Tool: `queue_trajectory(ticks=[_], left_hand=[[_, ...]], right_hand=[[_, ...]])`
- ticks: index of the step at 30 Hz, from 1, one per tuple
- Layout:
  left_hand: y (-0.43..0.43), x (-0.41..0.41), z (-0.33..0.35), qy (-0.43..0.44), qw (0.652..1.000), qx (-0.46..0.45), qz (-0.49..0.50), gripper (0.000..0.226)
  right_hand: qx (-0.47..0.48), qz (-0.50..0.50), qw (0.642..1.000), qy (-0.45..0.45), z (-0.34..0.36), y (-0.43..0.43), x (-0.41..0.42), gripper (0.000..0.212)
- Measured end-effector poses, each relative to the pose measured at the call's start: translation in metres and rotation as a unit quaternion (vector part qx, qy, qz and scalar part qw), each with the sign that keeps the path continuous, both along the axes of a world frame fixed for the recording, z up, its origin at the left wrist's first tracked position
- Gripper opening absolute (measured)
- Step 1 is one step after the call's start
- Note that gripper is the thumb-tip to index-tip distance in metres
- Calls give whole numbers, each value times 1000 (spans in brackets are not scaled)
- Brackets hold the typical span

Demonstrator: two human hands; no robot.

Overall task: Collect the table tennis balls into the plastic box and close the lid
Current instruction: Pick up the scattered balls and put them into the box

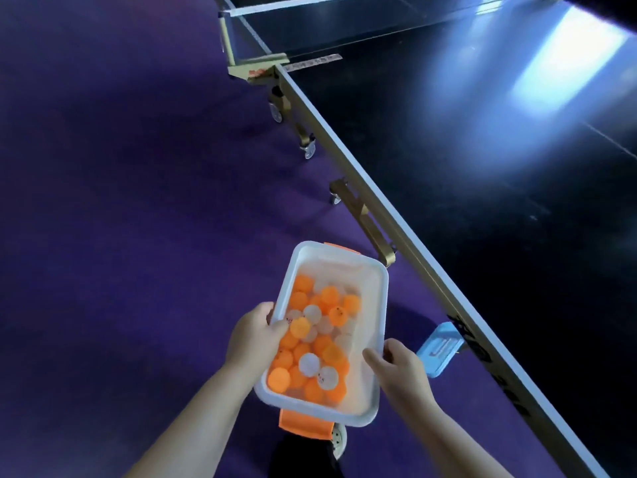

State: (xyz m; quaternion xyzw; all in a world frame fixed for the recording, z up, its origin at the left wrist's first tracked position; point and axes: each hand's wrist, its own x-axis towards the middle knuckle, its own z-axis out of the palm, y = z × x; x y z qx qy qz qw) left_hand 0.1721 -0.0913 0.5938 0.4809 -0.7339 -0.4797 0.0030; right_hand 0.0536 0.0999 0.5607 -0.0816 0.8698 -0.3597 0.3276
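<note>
So we're pretty far along here, we'd say. The plastic box (374, 305) is already loaded with a good pile of table tennis balls (317, 339), mostly orange with a few white ones mixed in, bunched toward the near end. We're carrying it over the purple floor (120, 201), just beside the long edge of the table tennis table (482, 201). No loose balls show up on the floor or the tabletop from this angle, so collecting looks done or close to it, though plenty of the room is out of view.

What's left: the lid. It isn't on, and we can't spot it for sure. There's a light blue flat thing (439, 348) past our right hand, near the table edge, but we can't tell what it is. The orange latches (305, 424) at both ends hang free.

Hands: our left hand (253, 334) is curled over the left rim, fingertips dipping inside and touching an orange ball. Our right hand (400, 369) is half closed around the right rim, thumb on top.
</note>
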Motion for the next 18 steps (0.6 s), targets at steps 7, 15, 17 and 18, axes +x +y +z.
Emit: queue_trajectory(ticks=[7,15,17,18], left_hand=[[-35,-87,-108,-41,995,-7,-90,14],[-48,-169,-298,-68,967,-11,-246,20],[-43,-179,-345,-66,965,-9,-254,13],[-38,-184,-367,-70,964,-13,-254,13]], right_hand=[[59,-55,997,-19,-93,-13,-53,31],[116,-140,983,-11,-269,-19,-88,21],[117,-164,979,-12,-318,-14,-90,26],[121,-175,977,-12,-342,-10,-91,29]])
